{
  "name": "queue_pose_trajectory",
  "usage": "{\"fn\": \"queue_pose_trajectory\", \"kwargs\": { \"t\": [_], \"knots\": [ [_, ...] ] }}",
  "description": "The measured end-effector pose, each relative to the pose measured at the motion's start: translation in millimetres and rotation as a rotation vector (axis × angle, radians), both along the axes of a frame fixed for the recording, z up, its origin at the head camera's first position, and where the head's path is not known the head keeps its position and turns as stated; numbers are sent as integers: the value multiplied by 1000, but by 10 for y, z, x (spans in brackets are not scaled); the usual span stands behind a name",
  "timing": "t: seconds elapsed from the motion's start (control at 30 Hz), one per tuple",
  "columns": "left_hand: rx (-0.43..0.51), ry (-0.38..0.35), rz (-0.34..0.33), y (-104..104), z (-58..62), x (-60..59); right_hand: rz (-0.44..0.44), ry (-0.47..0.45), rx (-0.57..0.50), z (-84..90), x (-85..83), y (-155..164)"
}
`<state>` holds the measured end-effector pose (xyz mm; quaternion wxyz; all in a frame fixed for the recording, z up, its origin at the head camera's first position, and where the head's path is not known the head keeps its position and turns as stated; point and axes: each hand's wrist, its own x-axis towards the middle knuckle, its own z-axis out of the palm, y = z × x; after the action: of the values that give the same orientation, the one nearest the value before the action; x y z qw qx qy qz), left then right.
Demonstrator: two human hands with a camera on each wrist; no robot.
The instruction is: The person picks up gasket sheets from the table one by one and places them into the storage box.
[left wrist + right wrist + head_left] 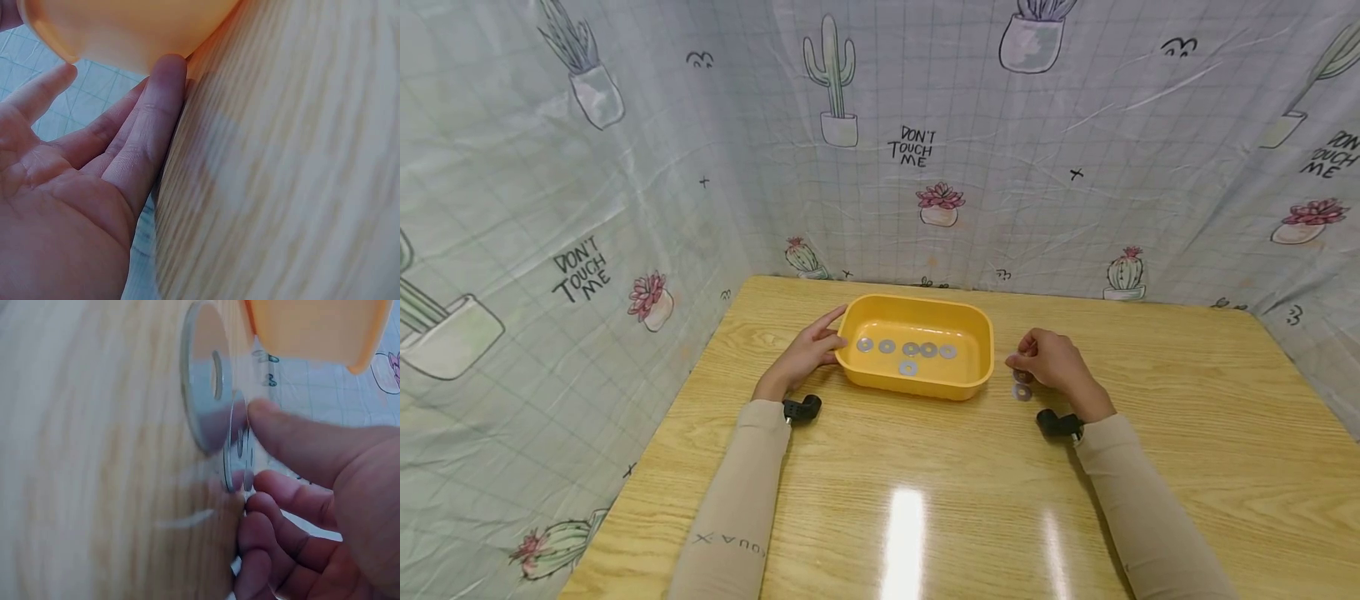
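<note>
Your table (925, 500) looks like pale wood with a clear grain and a glossy, lacquered top; you can see lamp glare on it. The tub (917, 379) you touch with your left hand (805, 354) looks like smooth yellow plastic, slightly shiny and a little translucent at the rim. The washers (910, 350) inside it look like grey metal, flat and dully gleaming. The washer (236, 450) pinched in your right hand (1052, 360) shows the same smooth metal. The printed backdrop (625, 167) looks like thin, creased sheeting with a faint sheen. Your sleeves (730, 508) look like matt beige knit cloth.
</note>
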<state>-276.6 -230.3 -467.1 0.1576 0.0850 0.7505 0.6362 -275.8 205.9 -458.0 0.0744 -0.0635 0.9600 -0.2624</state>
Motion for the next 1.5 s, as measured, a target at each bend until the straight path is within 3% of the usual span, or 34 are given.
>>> {"fn": "queue_pose_trajectory", "kwargs": {
  "t": [0.33, 0.93, 1.5],
  "knots": [
    [-5, -1, 1, 10, 2, 3, 23, 5, 11, 76, 16, -9],
    [4, -8, 5, 6, -5, 2, 77, -94, -20, 69, -44, 25],
    [4, -4, 5, 22, -1, 14, 104, -5, 9, 34, -32, 1]
  ]
}}
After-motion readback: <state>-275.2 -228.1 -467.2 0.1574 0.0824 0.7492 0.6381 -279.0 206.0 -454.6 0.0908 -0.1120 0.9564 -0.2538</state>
